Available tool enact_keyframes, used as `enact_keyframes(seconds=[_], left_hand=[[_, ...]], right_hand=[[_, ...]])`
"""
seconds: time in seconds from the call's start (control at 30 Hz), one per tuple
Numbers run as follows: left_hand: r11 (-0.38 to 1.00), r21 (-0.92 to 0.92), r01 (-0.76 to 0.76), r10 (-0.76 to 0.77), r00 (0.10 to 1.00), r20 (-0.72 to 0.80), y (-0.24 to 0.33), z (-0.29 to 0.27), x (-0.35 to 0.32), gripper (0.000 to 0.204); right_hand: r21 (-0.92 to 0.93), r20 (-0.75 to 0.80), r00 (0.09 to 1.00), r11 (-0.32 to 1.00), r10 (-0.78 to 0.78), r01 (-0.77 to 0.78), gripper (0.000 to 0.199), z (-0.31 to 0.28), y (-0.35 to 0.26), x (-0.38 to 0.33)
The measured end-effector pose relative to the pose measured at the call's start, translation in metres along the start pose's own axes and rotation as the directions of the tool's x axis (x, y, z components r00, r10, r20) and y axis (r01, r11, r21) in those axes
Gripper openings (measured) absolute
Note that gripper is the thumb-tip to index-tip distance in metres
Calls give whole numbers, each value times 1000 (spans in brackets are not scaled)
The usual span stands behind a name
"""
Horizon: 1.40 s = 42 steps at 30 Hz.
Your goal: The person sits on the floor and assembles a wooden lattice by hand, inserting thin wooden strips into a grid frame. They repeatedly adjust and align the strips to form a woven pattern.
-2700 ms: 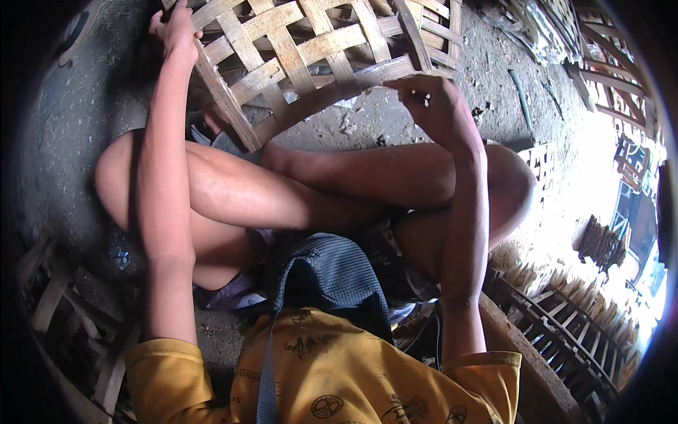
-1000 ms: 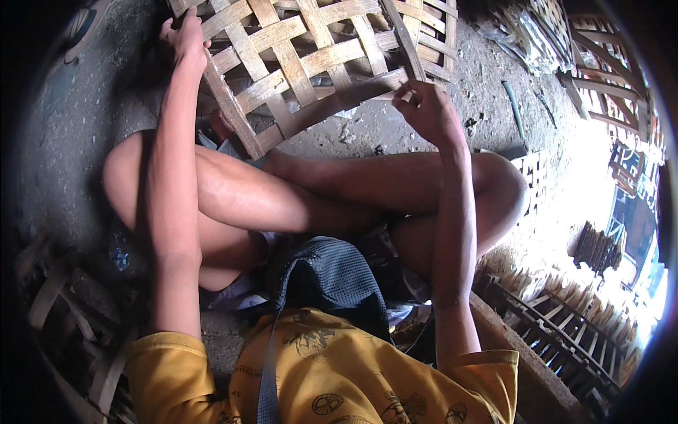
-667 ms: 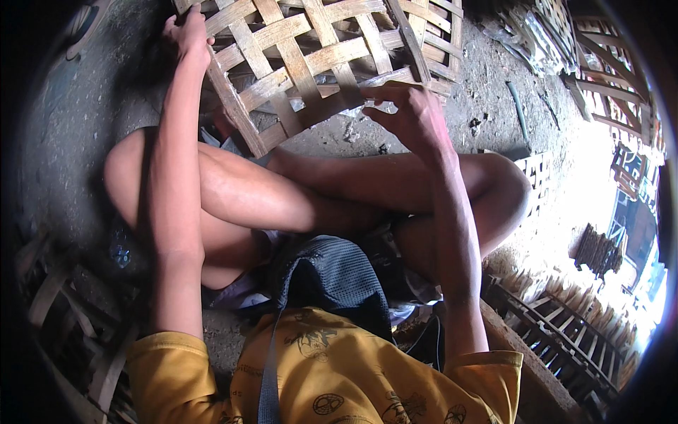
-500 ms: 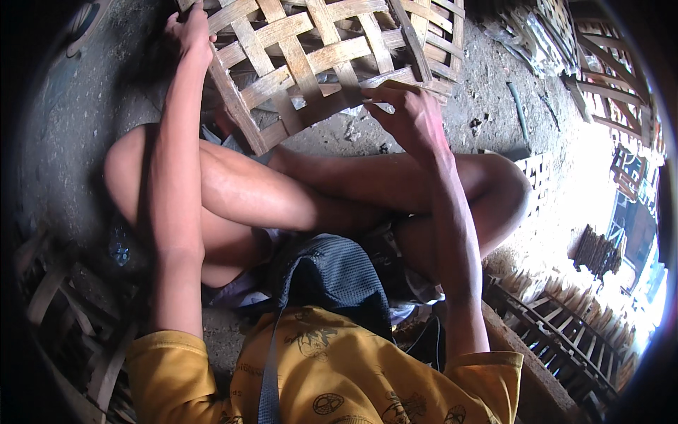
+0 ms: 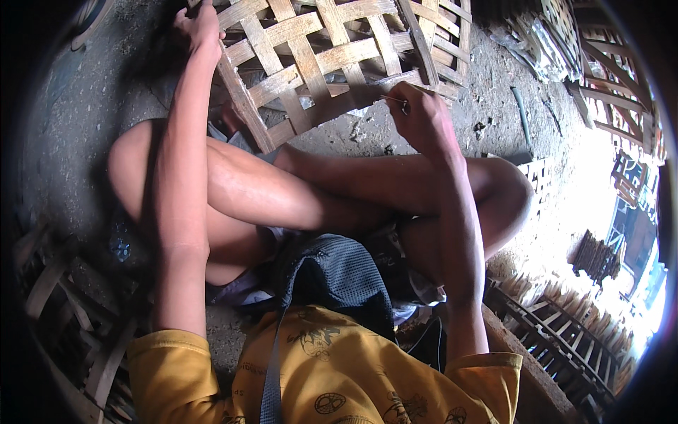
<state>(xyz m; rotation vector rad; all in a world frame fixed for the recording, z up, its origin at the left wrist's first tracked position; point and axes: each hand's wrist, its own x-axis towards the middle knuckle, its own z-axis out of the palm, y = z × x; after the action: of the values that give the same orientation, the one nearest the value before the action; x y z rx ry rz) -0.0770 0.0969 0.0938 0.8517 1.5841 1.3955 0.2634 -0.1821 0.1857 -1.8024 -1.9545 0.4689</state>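
A woven bamboo panel (image 5: 311, 53) with a wooden edge frame slants across the top middle, above my crossed legs. My left hand (image 5: 200, 30) is closed around the panel's left edge strip, near its upper corner. At the panel's lower right edge, my right hand (image 5: 421, 119) is closed in a pinch. A thin pale strand (image 5: 395, 99) sticks out from its fingers toward the panel; I cannot make out whether it is wire or a bamboo sliver. My fingertips are partly hidden by the back of the right hand.
More slatted bamboo panels (image 5: 446, 42) lie behind the held one. A hammer (image 5: 521, 131) lies on the concrete floor (image 5: 487, 92) to the right. Stacked bamboo crates (image 5: 614, 85) stand at the far right, a slatted crate (image 5: 558, 332) at lower right, and bamboo strips (image 5: 106, 353) at lower left.
My right hand has drawn back a little to the right and down from the panel's edge, and the thin strand now shows. The panel and my left hand have shifted slightly right.
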Motion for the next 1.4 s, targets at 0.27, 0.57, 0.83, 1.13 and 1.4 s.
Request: enact_keyframes(seconds=[0.27, 0.57, 0.83, 1.13, 1.4], left_hand=[[1000, 12, 16, -16, 1000, -3, 0, -4, 4, 83], [999, 37, 24, -24, 1000, 10, 3, -2, -4, 83], [1000, 20, 11, -11, 1000, 6, 0, -2, -1, 81], [999, 22, 41, -41, 999, -7, -2, 4, 0, 81], [999, 34, 41, -40, 999, -11, -1, 2, 2, 76]], right_hand=[[-164, 229, 911, 936, 344, -312, 16, -26, 4, -8], [-20, 51, 998, 1000, -22, 23, 22, 4, -2, 1], [-95, 29, 976, 972, -215, 217, 5, 11, -4, 1], [26, 12, 998, 998, -65, 65, 7, -9, -14, -13], [-28, -27, 995, 995, 95, -95, 11, -30, -12, -4]])
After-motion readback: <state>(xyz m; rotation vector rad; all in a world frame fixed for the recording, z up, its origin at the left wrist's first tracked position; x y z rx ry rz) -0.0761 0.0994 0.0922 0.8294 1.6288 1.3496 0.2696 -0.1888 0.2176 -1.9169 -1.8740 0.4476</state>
